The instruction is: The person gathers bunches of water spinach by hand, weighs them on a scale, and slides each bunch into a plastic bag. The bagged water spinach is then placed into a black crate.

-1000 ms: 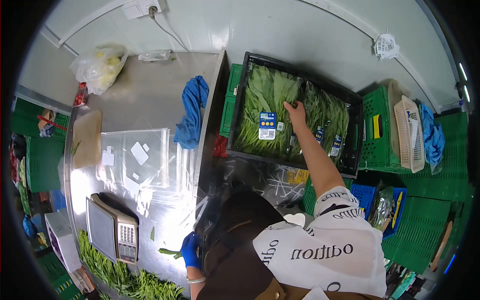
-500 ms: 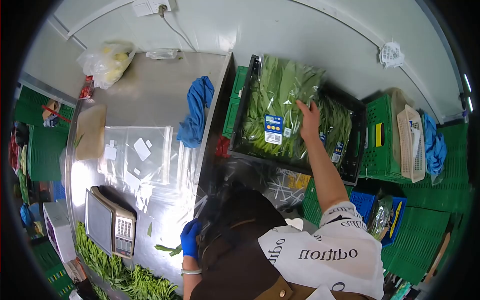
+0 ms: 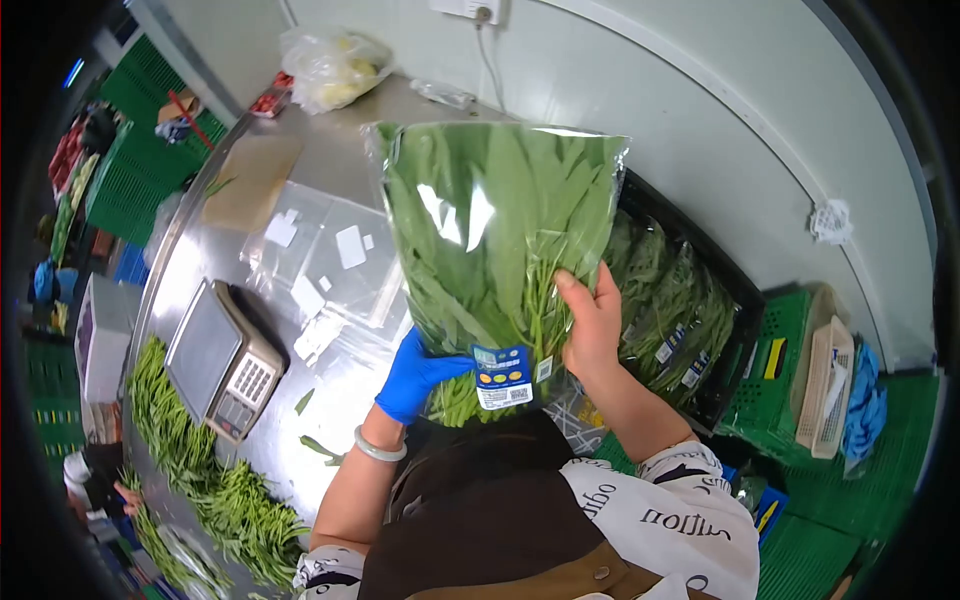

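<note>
A clear bag of leafy greens (image 3: 480, 220) with a blue and white label is held up in front of me, leaves toward the top and stems at the bottom. My left hand (image 3: 415, 378), in a blue glove, grips its lower left side, thumb across the front by the label. On the right edge my bare right hand (image 3: 590, 315) holds the bag, thumb in front, its other fingers partly hidden behind. Behind the bag, to the right, a black crate (image 3: 745, 290) contains several more bagged greens (image 3: 675, 320).
A scale (image 3: 225, 360) stands on the metal table (image 3: 265, 425) at left, beside loose greens (image 3: 235, 510). Plastic bags with white labels (image 3: 350, 247) lie farther back. Green crates (image 3: 770, 370) stand at right. A person's hand (image 3: 130, 497) shows at far left.
The bag of greens has come up out of the black crate toward me in my right hand. My left hand has left the table edge and now grips the bag. The view has shifted.
</note>
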`<state>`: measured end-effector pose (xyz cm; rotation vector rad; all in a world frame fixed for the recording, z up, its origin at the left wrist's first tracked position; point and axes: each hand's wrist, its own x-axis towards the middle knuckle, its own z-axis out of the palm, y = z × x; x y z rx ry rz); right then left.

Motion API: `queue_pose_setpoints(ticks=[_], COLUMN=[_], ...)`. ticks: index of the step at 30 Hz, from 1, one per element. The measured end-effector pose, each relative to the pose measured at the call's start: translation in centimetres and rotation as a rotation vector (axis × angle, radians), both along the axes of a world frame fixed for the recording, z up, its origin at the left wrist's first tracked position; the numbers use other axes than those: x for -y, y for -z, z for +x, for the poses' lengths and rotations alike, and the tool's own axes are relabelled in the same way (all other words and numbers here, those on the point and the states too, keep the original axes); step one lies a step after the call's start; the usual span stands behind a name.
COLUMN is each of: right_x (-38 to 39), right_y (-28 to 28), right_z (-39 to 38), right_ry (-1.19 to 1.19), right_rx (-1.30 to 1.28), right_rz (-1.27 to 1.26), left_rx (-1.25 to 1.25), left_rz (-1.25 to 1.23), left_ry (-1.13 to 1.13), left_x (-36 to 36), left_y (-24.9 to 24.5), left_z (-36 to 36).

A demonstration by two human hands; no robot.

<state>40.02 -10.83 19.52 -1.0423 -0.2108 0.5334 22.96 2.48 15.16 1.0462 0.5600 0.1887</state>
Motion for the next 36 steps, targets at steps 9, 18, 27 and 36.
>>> queue_pose_setpoints(ticks=[9, 18, 27, 36], right_x=[-3.6, -8.1, -10.5, -12.6], right_y=[-0.4, -2.3, -3.9, -7.9], right_z=[2.6, -1.0, -3.8, 1.6], right_ry=[-0.269, -0.391, -0.301, 0.054], right_rx=[0.216, 0.202, 0.917, 1.219], right_rz=[-0.083, 0.096, -0.203, -0.248], left_rx=[0.070, 0.092, 0.179, 0.102], left_rz=[-0.057, -0.142, -0.276, -0.215], left_ry=[-0.168, -0.295, -0.330, -0.238], left_x=[-1.5, -2.7, -3.4, -5.5], left_y=[1.8, 3.9, 5.8, 6.6], left_z=[-6.3, -11.2, -15.4, -18.7])
